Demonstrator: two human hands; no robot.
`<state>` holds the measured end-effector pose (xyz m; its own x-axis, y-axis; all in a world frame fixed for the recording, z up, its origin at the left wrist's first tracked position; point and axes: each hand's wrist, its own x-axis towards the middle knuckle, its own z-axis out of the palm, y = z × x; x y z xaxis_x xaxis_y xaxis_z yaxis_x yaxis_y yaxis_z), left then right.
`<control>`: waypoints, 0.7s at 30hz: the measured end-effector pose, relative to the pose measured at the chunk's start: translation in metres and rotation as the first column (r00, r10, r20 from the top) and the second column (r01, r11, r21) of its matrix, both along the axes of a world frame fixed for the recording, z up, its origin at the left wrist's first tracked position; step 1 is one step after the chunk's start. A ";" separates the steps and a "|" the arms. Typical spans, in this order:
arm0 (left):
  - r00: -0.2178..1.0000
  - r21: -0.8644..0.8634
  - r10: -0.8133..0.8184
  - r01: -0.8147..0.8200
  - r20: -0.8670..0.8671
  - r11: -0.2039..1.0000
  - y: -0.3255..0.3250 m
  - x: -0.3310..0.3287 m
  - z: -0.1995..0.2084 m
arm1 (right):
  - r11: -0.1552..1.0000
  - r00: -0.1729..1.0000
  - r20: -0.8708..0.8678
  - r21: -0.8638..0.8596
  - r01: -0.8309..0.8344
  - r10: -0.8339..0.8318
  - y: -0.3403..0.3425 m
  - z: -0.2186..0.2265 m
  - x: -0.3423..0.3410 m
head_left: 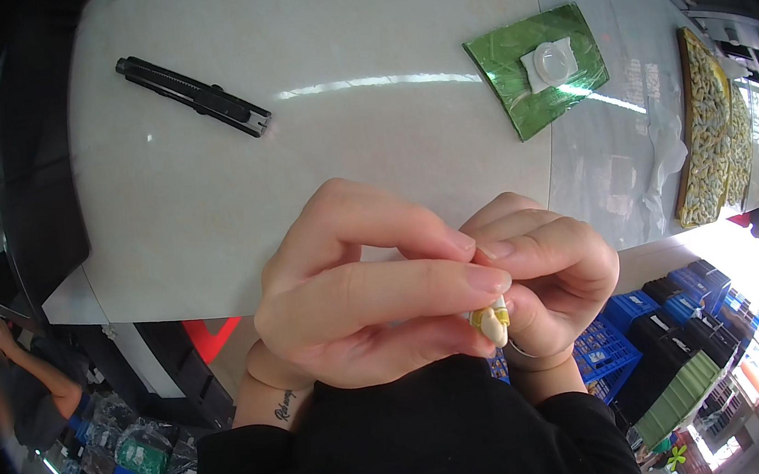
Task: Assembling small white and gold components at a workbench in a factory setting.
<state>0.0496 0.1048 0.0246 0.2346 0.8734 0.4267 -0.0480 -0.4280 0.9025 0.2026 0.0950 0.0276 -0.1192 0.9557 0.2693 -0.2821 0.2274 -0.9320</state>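
Just in front of my chest, my left hand (357, 290) and my right hand (556, 260) meet with their fingertips together. Between them is a small piece in white, yellow and cream (492, 324), with a rounded cream end poking out below the fingers. The rest of it is covered by my fingers, so its kind is unclear. Both hands are closed in a pinch around it, above the table's near edge. A black utility knife (196, 97) lies at the far left of the pale tabletop (370, 145).
At the far right lies a green film-wrapped square (502, 85) bearing a small clear round dish (552, 63). Boards covered with many small pale pieces (706, 129) stand at the right edge. Blue crates (603, 354) sit below right; another person's arm (38, 375) shows at left.
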 end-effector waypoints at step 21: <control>0.964 -0.142 -0.164 0.196 0.208 0.970 0.003 0.006 -0.010 | 0.993 0.996 -0.013 0.078 0.085 -0.084 -0.003 0.000 0.002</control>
